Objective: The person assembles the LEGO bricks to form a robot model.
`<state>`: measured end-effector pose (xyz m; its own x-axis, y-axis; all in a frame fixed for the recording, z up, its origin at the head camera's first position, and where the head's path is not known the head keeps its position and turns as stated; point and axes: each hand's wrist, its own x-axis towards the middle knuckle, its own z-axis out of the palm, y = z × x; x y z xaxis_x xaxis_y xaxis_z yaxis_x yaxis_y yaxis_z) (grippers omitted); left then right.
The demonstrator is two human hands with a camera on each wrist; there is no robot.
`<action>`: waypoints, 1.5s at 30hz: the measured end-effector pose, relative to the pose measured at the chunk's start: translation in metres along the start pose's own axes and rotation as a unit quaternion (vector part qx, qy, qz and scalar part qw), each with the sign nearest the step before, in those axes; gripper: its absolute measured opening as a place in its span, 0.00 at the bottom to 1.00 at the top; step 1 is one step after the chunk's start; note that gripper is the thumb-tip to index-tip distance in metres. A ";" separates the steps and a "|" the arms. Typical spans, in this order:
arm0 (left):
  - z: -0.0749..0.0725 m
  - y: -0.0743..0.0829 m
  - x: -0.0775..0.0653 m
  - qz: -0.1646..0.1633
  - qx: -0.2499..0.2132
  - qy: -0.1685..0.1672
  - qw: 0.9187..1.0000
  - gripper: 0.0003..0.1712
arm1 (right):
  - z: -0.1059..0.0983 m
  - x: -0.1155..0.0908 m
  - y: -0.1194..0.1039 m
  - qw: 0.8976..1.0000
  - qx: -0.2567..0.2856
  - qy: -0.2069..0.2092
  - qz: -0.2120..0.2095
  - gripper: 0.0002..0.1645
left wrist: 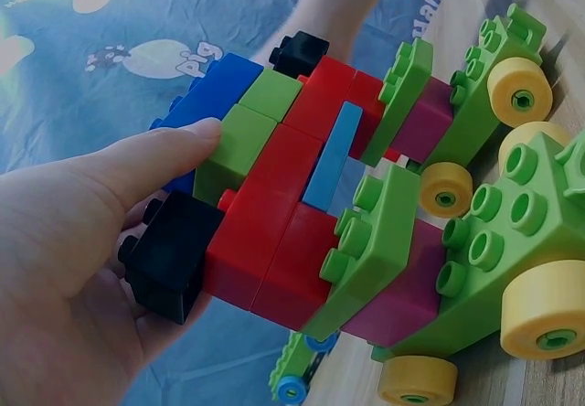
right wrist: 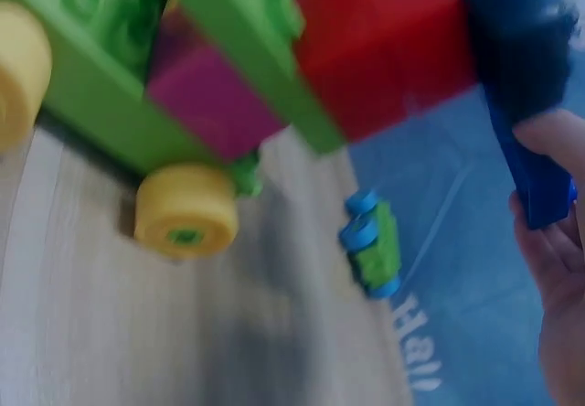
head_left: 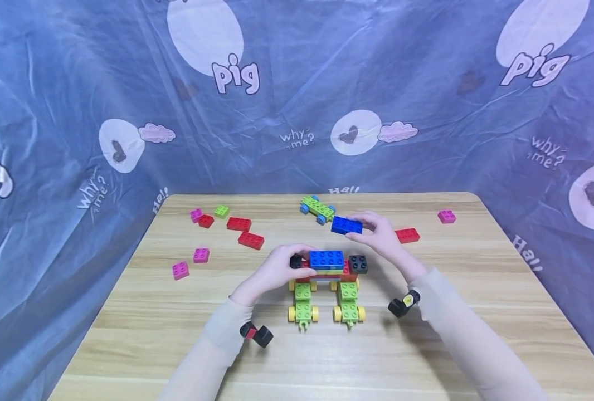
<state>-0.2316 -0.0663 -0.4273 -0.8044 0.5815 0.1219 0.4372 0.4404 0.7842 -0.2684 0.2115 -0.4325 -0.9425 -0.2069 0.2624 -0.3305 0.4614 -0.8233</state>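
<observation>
In the head view a built brick structure stands mid-table on two green wheeled bases (head_left: pixel 303 303) with yellow wheels. Red bricks (left wrist: pixel 265 214), green bricks (left wrist: pixel 245 141) and purple bricks (left wrist: pixel 402 287) show in the left wrist view. A blue brick (head_left: pixel 326 258) tops it, and black bricks (head_left: pixel 358 264) sit at both ends. My left hand (head_left: pixel 280 264) grips the structure's left end, thumb against a green brick, fingers behind it. Up and to the right, my right hand (head_left: pixel 380 235) pinches a separate blue brick (head_left: pixel 345 225) above the table.
A green car base (head_left: pixel 317 208) with blue wheels stands at the back. Red bricks (head_left: pixel 251 240) and pink bricks (head_left: pixel 180 270) lie scattered left, beside a small green brick (head_left: pixel 221 211). To the right are a red brick (head_left: pixel 408 235) and a pink brick (head_left: pixel 446 216).
</observation>
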 end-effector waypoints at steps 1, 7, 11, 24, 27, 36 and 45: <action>0.000 0.000 0.000 -0.001 0.001 0.000 1.000 0.26 | 0.000 -0.001 -0.005 1.000 0.003 0.001 -0.002 0.27; -0.001 -0.002 -0.001 -0.004 -0.003 -0.001 1.000 0.25 | 0.003 -0.007 -0.034 1.000 -0.003 0.005 -0.020 0.26; -0.002 -0.003 -0.001 0.000 -0.003 -0.003 1.000 0.25 | 0.007 -0.011 -0.047 0.999 0.011 0.003 -0.050 0.25; 0.000 -0.005 0.000 0.019 0.014 0.005 1.000 0.26 | 0.019 -0.026 -0.065 0.996 -0.009 -0.050 -0.072 0.25; -0.001 -0.004 0.001 0.020 0.012 0.002 1.000 0.25 | 0.022 -0.029 -0.063 0.995 -0.003 -0.058 -0.085 0.24; -0.002 -0.002 0.002 0.032 0.006 0.002 0.999 0.20 | 0.025 -0.033 -0.064 0.994 0.016 -0.080 -0.072 0.24; -0.004 -0.003 0.003 0.027 -0.003 -0.009 1.000 0.21 | 0.026 -0.036 -0.064 0.993 0.001 -0.076 -0.087 0.23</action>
<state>-0.2364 -0.0688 -0.4270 -0.7724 0.6162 0.1541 0.4778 0.4039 0.7802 -0.2122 0.1671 -0.4025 -0.8528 -0.4118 0.3212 -0.4870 0.4051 -0.7738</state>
